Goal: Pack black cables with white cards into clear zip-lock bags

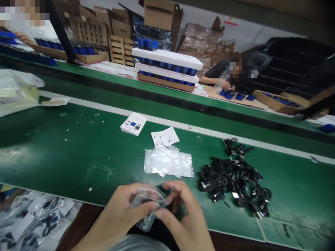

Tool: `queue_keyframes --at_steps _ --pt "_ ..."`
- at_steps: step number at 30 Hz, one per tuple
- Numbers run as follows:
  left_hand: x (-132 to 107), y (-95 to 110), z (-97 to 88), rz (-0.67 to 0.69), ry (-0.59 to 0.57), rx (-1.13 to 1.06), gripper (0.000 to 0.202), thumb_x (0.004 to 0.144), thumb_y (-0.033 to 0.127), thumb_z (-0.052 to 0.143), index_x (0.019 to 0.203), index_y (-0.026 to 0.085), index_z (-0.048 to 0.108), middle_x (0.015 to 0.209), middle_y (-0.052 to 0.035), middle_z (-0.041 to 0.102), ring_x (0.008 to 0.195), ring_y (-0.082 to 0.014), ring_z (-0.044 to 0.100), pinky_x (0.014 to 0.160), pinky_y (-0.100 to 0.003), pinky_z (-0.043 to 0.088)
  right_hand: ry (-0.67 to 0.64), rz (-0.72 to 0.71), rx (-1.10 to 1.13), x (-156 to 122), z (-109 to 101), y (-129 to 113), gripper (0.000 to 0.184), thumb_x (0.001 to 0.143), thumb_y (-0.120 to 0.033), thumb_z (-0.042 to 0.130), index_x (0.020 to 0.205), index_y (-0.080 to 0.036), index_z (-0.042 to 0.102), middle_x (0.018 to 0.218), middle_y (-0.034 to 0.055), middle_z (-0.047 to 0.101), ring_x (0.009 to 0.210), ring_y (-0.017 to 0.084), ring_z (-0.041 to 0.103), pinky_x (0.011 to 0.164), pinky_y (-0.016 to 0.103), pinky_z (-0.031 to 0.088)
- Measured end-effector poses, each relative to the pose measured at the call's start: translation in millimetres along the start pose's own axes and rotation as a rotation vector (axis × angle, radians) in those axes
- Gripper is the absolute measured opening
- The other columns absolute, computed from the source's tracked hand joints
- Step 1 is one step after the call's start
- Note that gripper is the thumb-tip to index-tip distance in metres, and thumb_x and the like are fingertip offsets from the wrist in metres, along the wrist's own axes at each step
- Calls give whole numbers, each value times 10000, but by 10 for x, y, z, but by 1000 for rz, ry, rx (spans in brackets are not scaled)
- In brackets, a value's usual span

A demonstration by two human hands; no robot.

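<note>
A clear plastic bag (146, 218) hangs between my two hands at the table's near edge. My left hand (131, 202) grips its left side, thumb in front and fingers behind. On the other side, my right hand (180, 209) pinches the bag's upper right edge between thumb and fingers. Something grey shows through the plastic, but I cannot make out what it is. Just beyond my hands lies a stack of flat clear bags (169, 164), with printed leaflets (165, 136) behind it. To the right is a heap of coiled black cables (232, 181).
A small white box (133, 123) lies on the green table (78, 153). At lower left, a carton holds several filled bags (36, 219). A yellowish plastic bag (18, 92) sits far left. Across the belt stand stacked trays of blue items (167, 69); two people work there.
</note>
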State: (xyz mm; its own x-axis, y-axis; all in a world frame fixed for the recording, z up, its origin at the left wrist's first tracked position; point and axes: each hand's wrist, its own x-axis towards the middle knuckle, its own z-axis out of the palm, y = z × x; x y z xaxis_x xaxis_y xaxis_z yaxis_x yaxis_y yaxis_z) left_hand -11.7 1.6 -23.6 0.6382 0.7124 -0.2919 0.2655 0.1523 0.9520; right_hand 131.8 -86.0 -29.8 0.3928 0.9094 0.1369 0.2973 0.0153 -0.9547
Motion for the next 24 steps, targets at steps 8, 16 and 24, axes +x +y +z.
queue_keyframes --at_steps 8,16,24 --pt "35 -26 14 60 135 -24 225 787 405 620 815 213 732 732 -19 678 673 -156 602 612 -210 474 43 42 59 92 -3 28 144 817 -226 607 683 -201 653 692 5 626 648 148 571 577 227 424" --pt "37 61 -1 89 273 23 285 792 432 594 646 196 658 651 11 547 563 -117 453 504 -202 357 -24 -8 -40 152 -119 46 157 863 -228 548 723 -190 608 700 3 601 653 142 570 605 229 439" --pt "25 46 -46 236 321 195 277 816 338 573 576 200 600 662 -14 603 575 -138 517 507 -218 373 -19 -67 -35 168 -131 -4 184 862 -221 543 686 -187 585 677 2 586 632 133 560 584 221 434"
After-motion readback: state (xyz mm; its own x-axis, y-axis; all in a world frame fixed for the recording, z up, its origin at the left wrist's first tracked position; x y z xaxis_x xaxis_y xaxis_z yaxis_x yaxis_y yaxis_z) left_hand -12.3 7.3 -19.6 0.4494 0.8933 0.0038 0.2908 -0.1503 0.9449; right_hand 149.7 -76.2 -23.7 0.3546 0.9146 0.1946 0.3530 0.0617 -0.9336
